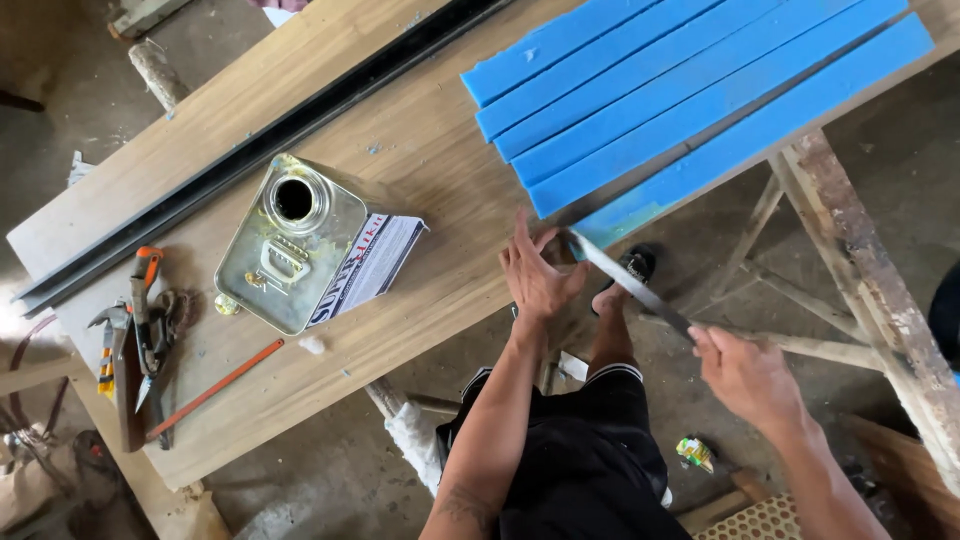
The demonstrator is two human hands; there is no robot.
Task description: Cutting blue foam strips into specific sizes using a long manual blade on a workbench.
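Observation:
Several long blue foam strips lie side by side across the right part of a wooden board. My left hand rests with fingers spread on the board's near edge, close to the end of the nearest strip. My right hand grips one end of a thin flat metal strip; its far end reaches the tip of that nearest blue strip. The metal strip hangs past the board's edge, above my legs.
An open square metal can lies on the board to the left. Pliers, a cutter and an orange pencil sit at the left end. A dark metal rail runs along the far side. A rough wooden trestle stands at right.

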